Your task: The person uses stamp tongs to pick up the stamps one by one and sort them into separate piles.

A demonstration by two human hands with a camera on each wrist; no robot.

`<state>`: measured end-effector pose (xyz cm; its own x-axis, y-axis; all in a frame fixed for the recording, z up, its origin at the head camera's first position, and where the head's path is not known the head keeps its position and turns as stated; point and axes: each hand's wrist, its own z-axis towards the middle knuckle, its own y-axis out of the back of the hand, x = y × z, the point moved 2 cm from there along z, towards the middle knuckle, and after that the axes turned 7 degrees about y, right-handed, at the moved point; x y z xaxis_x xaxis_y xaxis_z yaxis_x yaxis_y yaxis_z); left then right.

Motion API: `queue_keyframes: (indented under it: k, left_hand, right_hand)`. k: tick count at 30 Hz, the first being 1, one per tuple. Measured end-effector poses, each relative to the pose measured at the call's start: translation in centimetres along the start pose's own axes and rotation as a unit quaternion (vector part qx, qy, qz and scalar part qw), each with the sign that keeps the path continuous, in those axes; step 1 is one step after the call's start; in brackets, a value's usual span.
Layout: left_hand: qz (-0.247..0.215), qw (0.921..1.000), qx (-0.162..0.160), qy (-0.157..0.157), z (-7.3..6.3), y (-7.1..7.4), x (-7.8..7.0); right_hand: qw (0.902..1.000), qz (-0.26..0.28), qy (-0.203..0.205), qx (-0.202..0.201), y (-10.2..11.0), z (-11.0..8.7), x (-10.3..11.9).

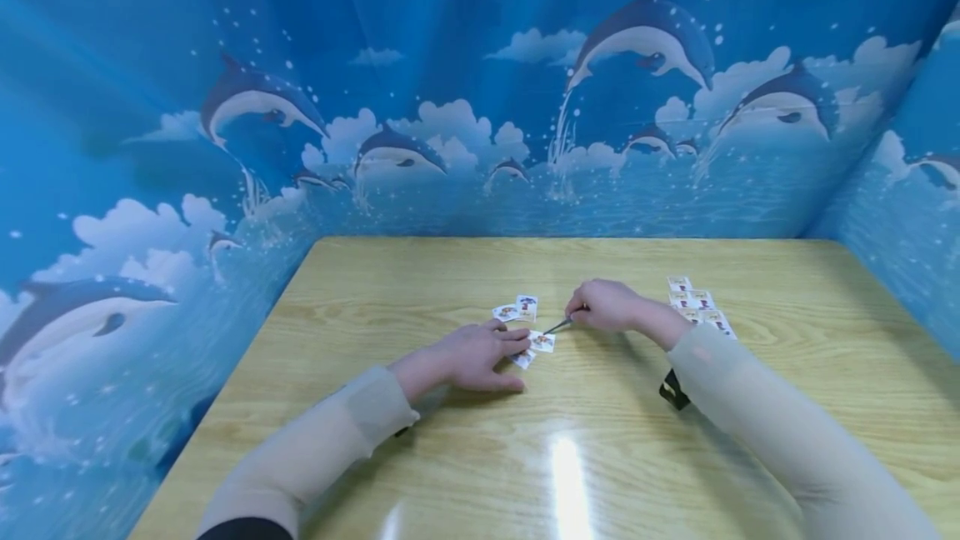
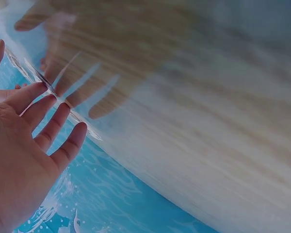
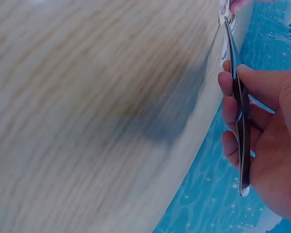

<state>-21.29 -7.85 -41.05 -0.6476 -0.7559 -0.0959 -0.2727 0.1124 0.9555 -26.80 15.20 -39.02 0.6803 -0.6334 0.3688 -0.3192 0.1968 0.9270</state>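
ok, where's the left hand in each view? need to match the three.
Head: left hand mid-width, below mid-height, fingers at the small cards.
Left wrist: large at the left edge, fingers pointing up and right.
Right wrist: only fingertips, cut off at the top edge, near the tip of the tweezers.
Shared landmark: the wooden tabletop.

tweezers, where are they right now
The tweezers are in the right hand; in the head view their tips point left, toward the small cards by the left hand.
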Motion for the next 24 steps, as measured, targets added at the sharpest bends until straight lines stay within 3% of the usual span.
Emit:
queue_keyframes:
  k: [6,14,24]
  left_hand:
    - [-0.007,1.0000,0.001,0.004,-0.3,0.1,0.0]
    - [0.023,0.9993,-0.017,-0.024,-0.6,0.0,-0.8]
    - [0.008,0.9997,-0.020,-0.008,-0.1,0.0,-1.0]
  right_hand:
    - [0.9998,-0.015,-0.001,-0.013,-0.3,-0.2,0.0]
    - [0.9990,-0.027,0.000,-0.036,0.0,-0.9,0.3]
    - [0.9993,-0.022,-0.012,-0.029,-0.1,-1.8,0.3]
